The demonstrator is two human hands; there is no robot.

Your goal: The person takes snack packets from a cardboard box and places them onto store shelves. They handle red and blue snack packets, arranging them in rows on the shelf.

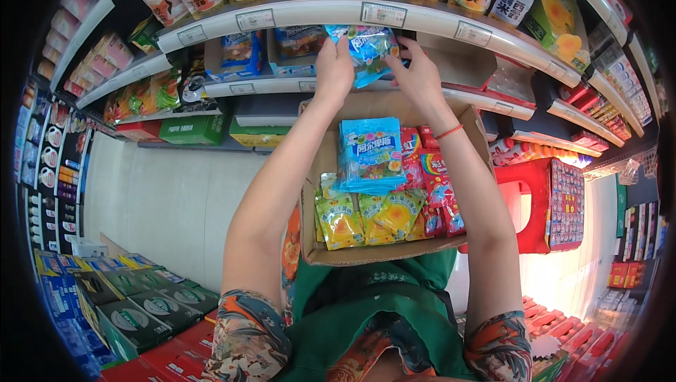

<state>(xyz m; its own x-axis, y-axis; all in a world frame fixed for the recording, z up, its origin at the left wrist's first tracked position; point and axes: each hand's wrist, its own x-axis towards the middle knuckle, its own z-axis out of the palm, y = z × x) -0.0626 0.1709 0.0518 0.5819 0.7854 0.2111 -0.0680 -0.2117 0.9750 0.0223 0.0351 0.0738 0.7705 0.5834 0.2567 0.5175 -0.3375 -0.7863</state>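
Note:
Both my hands hold a blue candy bag (pixel 367 54) at the lower shelf, just under the upper shelf's front edge. My left hand (pixel 336 68) grips its left side; my right hand (pixel 417 70) has fingers on its right side, with a red cord on that wrist. Below, against my green apron, a cardboard box (pixel 391 255) stands open. Inside it lie a stack of blue candy bags (pixel 369 152), yellow fruit-candy pouches (pixel 338 221) and red and pink candy bags (pixel 438 181).
Blue bags stand in display trays (pixel 296 68) left of my hands. Pouches line the upper shelf (pixel 317 9). A red plastic stool (pixel 515 207) stands right of the box. Stacked dark green cartons (pixel 137 318) are at lower left, red packages (pixel 586 340) at lower right.

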